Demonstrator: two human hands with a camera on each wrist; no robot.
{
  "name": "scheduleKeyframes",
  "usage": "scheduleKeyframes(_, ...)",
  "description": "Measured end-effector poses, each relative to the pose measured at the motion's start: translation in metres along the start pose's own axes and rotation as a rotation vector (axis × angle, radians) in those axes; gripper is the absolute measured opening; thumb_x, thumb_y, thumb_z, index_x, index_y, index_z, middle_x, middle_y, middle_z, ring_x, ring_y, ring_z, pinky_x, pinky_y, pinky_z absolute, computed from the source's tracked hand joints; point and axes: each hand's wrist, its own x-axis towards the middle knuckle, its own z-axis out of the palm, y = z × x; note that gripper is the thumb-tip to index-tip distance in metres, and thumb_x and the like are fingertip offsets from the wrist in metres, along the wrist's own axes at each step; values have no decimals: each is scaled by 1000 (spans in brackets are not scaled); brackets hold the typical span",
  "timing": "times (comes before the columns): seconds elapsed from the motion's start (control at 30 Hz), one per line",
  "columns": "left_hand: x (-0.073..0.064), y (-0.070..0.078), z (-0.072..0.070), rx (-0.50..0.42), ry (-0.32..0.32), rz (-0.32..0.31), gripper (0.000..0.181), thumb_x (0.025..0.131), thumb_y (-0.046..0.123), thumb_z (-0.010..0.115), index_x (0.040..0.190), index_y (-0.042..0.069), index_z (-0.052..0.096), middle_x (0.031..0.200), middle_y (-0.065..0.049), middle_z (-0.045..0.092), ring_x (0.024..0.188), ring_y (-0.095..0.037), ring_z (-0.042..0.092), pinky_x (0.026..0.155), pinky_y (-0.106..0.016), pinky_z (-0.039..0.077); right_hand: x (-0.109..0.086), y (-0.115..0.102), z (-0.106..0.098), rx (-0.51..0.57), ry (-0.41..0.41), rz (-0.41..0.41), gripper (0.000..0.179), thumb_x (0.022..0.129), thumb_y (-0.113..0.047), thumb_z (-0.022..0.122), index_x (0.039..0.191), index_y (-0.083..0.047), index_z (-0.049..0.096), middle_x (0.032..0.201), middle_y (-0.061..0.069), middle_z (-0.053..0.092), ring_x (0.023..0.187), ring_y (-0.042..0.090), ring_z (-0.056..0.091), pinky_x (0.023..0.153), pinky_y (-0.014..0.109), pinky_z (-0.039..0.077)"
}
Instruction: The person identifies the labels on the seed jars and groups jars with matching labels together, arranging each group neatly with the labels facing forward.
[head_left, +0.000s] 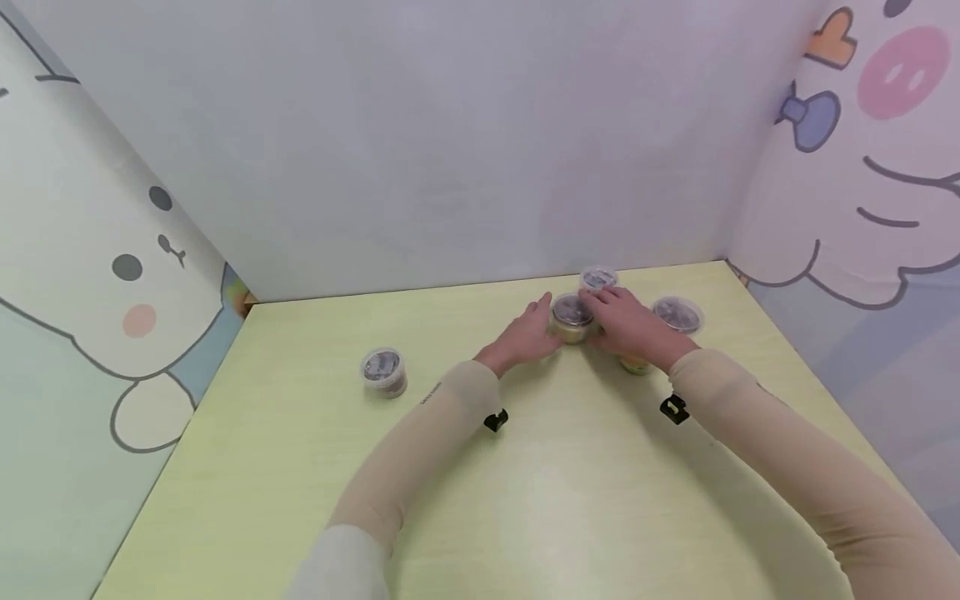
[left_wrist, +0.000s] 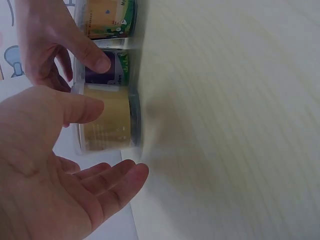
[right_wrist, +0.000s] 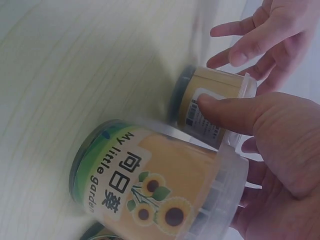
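Note:
A small tan-labelled tub [head_left: 572, 317] with a clear lid stands upright at the back right of the table, between the two hands. My right hand [head_left: 630, 325] grips it from above, thumb [right_wrist: 225, 112] along its side and fingers at the lid. At its left, my left hand [head_left: 528, 333] is spread, palm toward the tub [left_wrist: 107, 117]; the thumb overlaps it in the left wrist view, and contact is unclear. A sunflower-printed orange tub [right_wrist: 150, 180] stands close to the right hand. Behind the right thumb, a purple-labelled tub [left_wrist: 120, 72] is partly hidden.
One lidded tub [head_left: 384, 371] stands apart on the left of the table [head_left: 525, 500]. Another tub [head_left: 598, 277] stands near the back wall [head_left: 420, 167], and one more [head_left: 677, 312] is beyond the right wrist. Cartoon-printed panels [head_left: 840, 167] enclose the sides.

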Motion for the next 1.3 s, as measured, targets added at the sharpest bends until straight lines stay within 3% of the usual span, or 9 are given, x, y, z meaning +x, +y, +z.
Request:
scheduleKeyframes(0.13,4,2,5,-30,33,9,86,98,26,62,161,1,10,157,-27,30,135,-40,48,110,-48,41,2,2,2,5,24,-4,75,86,-10,80,147,12,41,145,33,46,135,55,37,115,61,27)
scheduleKeyframes(0.47,5,3,8,-37,38,-5,77,102,25,53,161,-1,11,157,-25,33,139,-35,44,114,-41,38,7,5,4,15,41,-17,64,86,-6,80,140,13,49,140,32,52,132,53,42,114,60,30)
scheduleKeyframes(0.73,4,2,8,-72,37,-4,76,104,26,54,161,-2,11,159,-24,31,144,-33,38,117,-40,34,8,1,4,-15,53,-11,54,89,-1,75,137,11,53,135,30,56,129,50,47,113,59,33)
scheduleKeyframes(1.3,2,1,6,-95,42,8,74,104,27,53,160,-1,13,160,-22,31,146,-32,34,118,-41,31,12,0,7,-24,48,44,52,90,-3,73,138,7,53,135,30,57,128,50,47,109,59,37)
